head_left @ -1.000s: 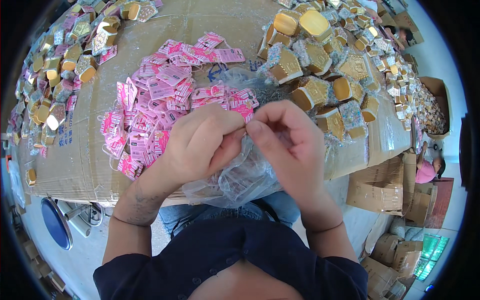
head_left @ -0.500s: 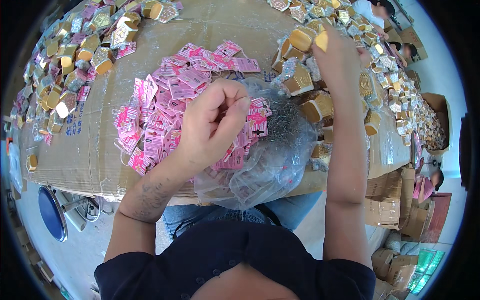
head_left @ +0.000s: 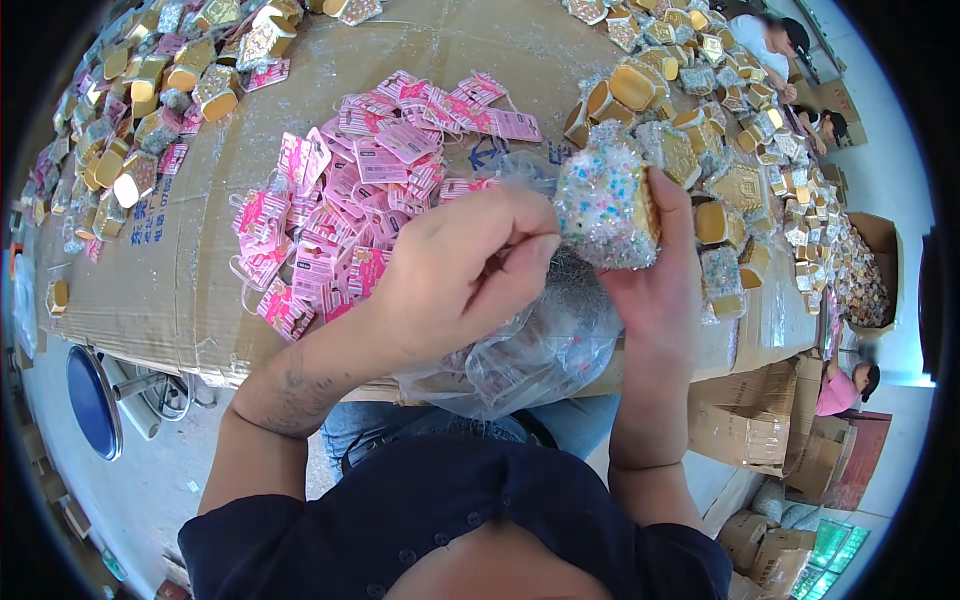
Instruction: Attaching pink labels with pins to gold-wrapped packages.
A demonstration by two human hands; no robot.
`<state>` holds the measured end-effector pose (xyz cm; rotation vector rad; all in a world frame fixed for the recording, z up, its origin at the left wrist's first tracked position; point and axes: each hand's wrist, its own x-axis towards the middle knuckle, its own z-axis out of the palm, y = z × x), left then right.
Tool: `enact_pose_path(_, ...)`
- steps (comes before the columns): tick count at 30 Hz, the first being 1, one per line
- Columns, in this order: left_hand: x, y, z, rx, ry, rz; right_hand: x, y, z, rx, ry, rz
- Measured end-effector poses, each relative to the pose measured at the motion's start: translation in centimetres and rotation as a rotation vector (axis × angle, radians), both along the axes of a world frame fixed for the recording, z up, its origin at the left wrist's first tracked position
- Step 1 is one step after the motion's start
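Note:
My right hand (head_left: pixel 655 285) grips a house-shaped ornament (head_left: pixel 605 205), its side coated in white glitter with blue and coloured specks. Beside it, my left hand (head_left: pixel 470 265) is closed in a pinch, the thumb and forefinger at the ornament's left edge. What the pinch holds, if anything, is hidden. Pink-and-white striped cardboard tags with string loops (head_left: pixel 340 200) lie heaped left of my left hand. Below both hands spreads a clear plastic bag (head_left: pixel 540 360), with a tangle of small dark metal pins (head_left: pixel 575 280) on it, partly covered.
Brown cardboard (head_left: pixel 400 40) covers the table. More gold and glittery ornaments (head_left: pixel 735 180) are piled at the right, and others with tags (head_left: pixel 150 90) at the far left. A blue stool (head_left: pixel 95 402) and cardboard boxes (head_left: pixel 745 420) stand beside the table. Other people (head_left: pixel 765 45) sit far right.
My right hand has come back from the pile at the right, now with the glittery ornament, toward my left hand. The left hand has moved right, still pinched.

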<state>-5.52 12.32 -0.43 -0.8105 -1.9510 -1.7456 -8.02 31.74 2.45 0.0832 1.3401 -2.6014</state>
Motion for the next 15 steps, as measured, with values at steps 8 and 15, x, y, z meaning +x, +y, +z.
enact_pose_path(8, 0.07, -0.17, 0.20, -0.048, 0.117, 0.046, 0.43, -0.11, -0.85, -0.121, -0.110, 0.019)
enact_pose_path(15, -0.04, -0.01, 0.04, -0.062, 0.181, 0.063, 0.70, -0.10, -0.97, -0.090, -0.096, 0.028)
